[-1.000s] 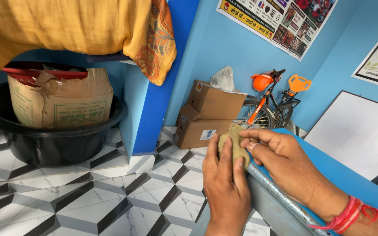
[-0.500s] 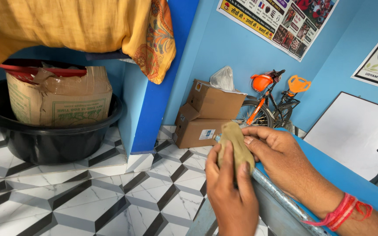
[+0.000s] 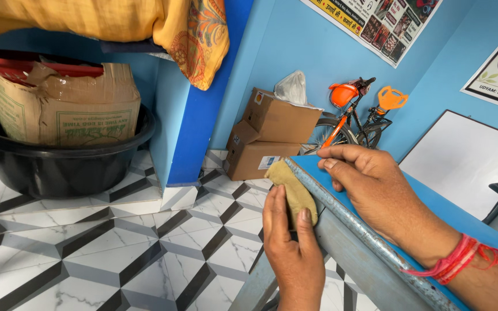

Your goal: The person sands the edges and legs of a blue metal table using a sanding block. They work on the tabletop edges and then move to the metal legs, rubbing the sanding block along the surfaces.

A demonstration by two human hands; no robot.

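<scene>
The left hand (image 3: 290, 242) had slid the tan cloth pad (image 3: 293, 190) down off the top, pinching it against the blue counter's metal edge (image 3: 347, 222); the right hand (image 3: 370, 187) rested flat, empty, steadying the counter.

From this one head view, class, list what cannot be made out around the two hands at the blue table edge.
- Tan pad: its lower part, hidden under the left hand.
- Grey metal rim: far end, cut off by the bottom edge.
- Right hand: its palm, turned down onto the blue tabletop.
- Brown cardboard box: contents, hidden by its flaps.
</scene>
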